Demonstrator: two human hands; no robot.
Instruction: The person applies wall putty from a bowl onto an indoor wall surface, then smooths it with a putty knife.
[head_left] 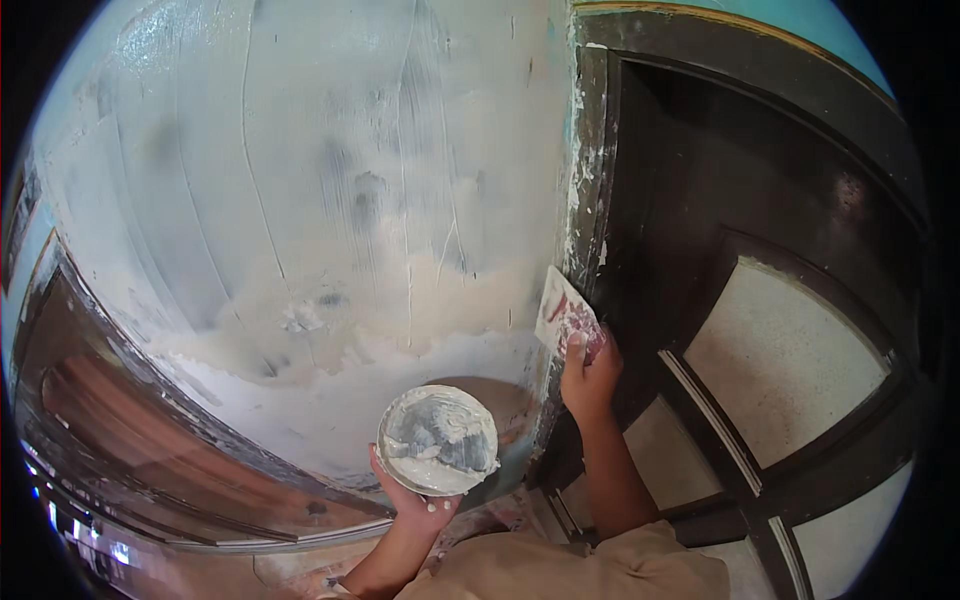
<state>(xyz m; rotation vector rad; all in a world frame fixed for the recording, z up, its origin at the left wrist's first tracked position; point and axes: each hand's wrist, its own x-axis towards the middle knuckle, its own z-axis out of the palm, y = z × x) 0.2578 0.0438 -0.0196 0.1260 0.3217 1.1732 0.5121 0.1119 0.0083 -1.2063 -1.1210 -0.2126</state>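
My left hand is wrapped under a round bowl and holds it up in front of the wall. Whitish putty lies along the bowl's near side and smears its inside. In my right hand is a flat putty scraper with a pale blade and a reddish, putty-smeared grip; my thumb presses on its face. The blade stands close to the wall's right edge, beside the door frame; whether it touches the wall I cannot tell. The wall carries uneven whitish coats over grey-blue, with ridges running down it.
Right of the wall stands a dark door frame spattered with white, then a dark door with pale panels. At the lower left is another framed opening with a reddish-brown panel. Stained floor shows below.
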